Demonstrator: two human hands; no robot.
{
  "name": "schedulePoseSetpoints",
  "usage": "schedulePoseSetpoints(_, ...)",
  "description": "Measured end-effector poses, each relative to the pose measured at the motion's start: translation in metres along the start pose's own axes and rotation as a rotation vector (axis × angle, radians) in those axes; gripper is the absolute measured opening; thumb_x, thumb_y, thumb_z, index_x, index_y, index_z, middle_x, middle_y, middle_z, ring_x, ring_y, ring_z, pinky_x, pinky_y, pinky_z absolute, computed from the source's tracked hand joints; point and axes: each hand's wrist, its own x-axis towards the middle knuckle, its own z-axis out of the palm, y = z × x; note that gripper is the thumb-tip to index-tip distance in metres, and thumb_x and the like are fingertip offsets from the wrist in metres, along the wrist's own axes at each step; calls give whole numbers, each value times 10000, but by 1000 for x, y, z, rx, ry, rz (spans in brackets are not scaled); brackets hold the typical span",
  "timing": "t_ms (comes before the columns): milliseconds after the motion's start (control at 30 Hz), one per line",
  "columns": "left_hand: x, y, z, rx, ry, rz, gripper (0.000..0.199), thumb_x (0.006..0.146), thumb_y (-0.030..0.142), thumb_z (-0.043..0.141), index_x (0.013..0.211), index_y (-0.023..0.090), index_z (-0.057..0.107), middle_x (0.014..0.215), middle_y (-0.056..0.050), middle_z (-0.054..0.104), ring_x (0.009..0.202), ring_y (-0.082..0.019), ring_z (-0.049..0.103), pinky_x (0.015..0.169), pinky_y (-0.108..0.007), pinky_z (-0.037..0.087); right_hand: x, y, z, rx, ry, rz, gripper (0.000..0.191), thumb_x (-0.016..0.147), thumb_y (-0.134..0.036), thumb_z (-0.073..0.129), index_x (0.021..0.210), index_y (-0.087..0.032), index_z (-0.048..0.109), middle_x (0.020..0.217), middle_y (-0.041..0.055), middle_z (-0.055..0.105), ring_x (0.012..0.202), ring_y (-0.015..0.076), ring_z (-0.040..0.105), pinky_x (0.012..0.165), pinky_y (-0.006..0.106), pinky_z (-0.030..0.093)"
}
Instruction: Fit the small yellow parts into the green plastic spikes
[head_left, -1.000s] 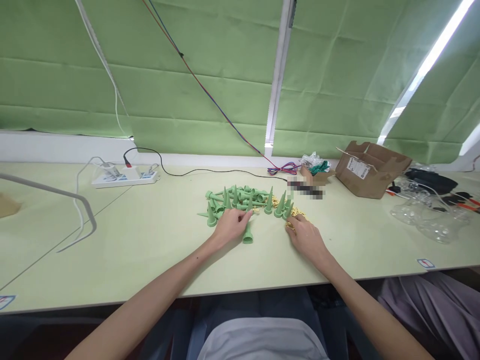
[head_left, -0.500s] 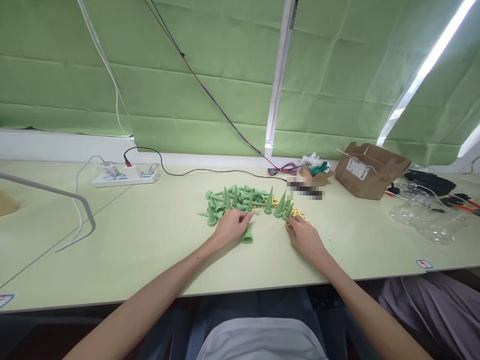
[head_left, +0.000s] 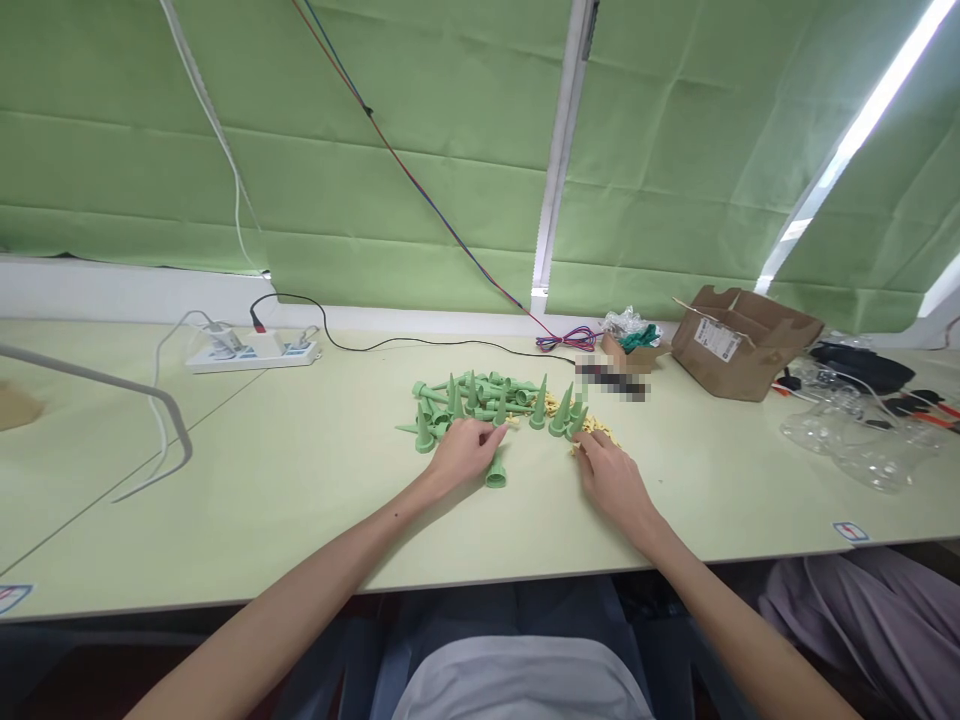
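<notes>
- We see the left hand (head_left: pixel 465 450) on the near edge of the heap of green cones (head_left: pixel 442 397); its thumb points toward the right hand, and its other fingers curl out of sight, so we cannot tell whether they are clamped on anything.
- Just beyond that thumb we make out an upright cone (head_left: pixel 500 408), its base partly covered by the hand.
- Below the thumb we find a lying cone (head_left: pixel 496 474), open end toward us; its narrow end disappears beside the hand.
- We see the right hand (head_left: pixel 609 475) with bent fingers close together at the near side of the yellow pieces (head_left: pixel 600 428); the tips are too small for us to tell whether they pinch one.
- Between the hands, a little farther back, we count three standing cones (head_left: pixel 538 405), the rightmost nearly at the right fingertips.
- Within the heap, cones overlap so much that we cannot count them.
- Behind the yellow pieces, a dark object (head_left: pixel 611 378) on the worktop (head_left: pixel 337 520) is pixelated beyond recognition.
- At the left edge we see a tan object (head_left: pixel 15 405), cut off and blurred.
- At right, clear plastic containers (head_left: pixel 832 430) blend into one another, their outlines hard for us to separate.
</notes>
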Motion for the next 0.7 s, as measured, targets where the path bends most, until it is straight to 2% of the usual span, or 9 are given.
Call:
schedulePoseSetpoints(167,0,1,0,-7,24,-3,523,921,497,354,499,191,390,485,25,335,494,-120,294,542,-266,230,5,-21,-2,172,157,-92,221,962,-186,405,1135,-180,542,1040,100,621,848,220,616,642,287,443)
schedulePoseSetpoints(333,-2,9,-4,-129,61,5,494,942,487,313,585,177,455,534,14,429,526,-126,375,555,-266,273,22,-53,0,343,113,-263,245,963,-175,378,1182,-177,488,1046,110,622,784,202,616,624,289,453)
schedulePoseSetpoints(400,-3,13,-7,-175,48,12,484,957,468,273,654,174,510,559,9,456,547,-132,403,574,-264,302,31,-65,4,404,101,-320,241,961,-172,382,1177,-177,488,1059,117,614,822,209,614,654,299,469)
schedulePoseSetpoints(500,-4,16,-10,-212,51,24,492,969,457,225,664,177,490,600,-5,478,579,-141,425,601,-264,333,40,-74,14,544,119,-417,225,960,-166,384,1153,-180,499,1042,106,610,869,203,604,715,313,488)
schedulePoseSetpoints(700,-3,11,-9,-197,52,69,403,958,423,306,666,183,448,605,20,451,574,-123,396,585,-249,314,43,-69,28,812,143,-336,141,954,-230,446,1067,-193,524,940,67,618,809,166,600,668,266,503)
